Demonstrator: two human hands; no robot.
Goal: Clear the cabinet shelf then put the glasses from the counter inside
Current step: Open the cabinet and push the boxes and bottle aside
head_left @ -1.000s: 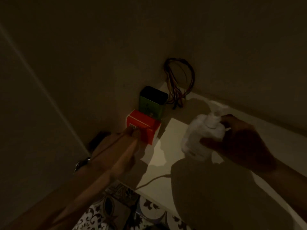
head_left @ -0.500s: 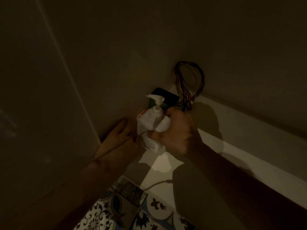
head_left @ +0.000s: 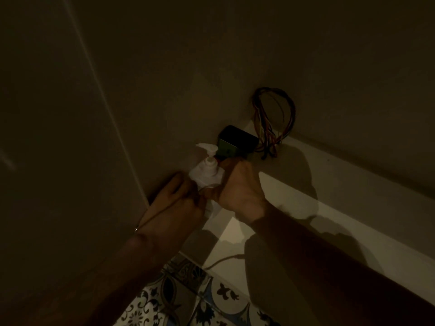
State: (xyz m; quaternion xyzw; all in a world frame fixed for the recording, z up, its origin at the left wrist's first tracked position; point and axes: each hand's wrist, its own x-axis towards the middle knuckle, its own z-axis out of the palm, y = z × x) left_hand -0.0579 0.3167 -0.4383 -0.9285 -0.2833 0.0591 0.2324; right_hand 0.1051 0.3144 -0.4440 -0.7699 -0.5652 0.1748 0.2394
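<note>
In dim light a white pump bottle (head_left: 207, 172) stands upright at the left end of the white shelf (head_left: 306, 208), near the corner. My right hand (head_left: 237, 189) is wrapped around its right side. My left hand (head_left: 174, 203) reaches in from the lower left, fingers against the bottle's base and whatever sits behind it. A dark green box (head_left: 235, 143) stands just behind the bottle, against the wall. No glasses are in view.
A bundle of coloured wires (head_left: 273, 123) hangs from the wall behind the green box. A thin cable (head_left: 223, 261) trails over the shelf's front edge. Patterned tiles (head_left: 188, 300) show below. The cabinet's side panel (head_left: 70, 137) rises on the left.
My right hand carried the pump bottle from the middle of the shelf left into the corner, where it now hides the red box. My left hand stayed by that corner.
</note>
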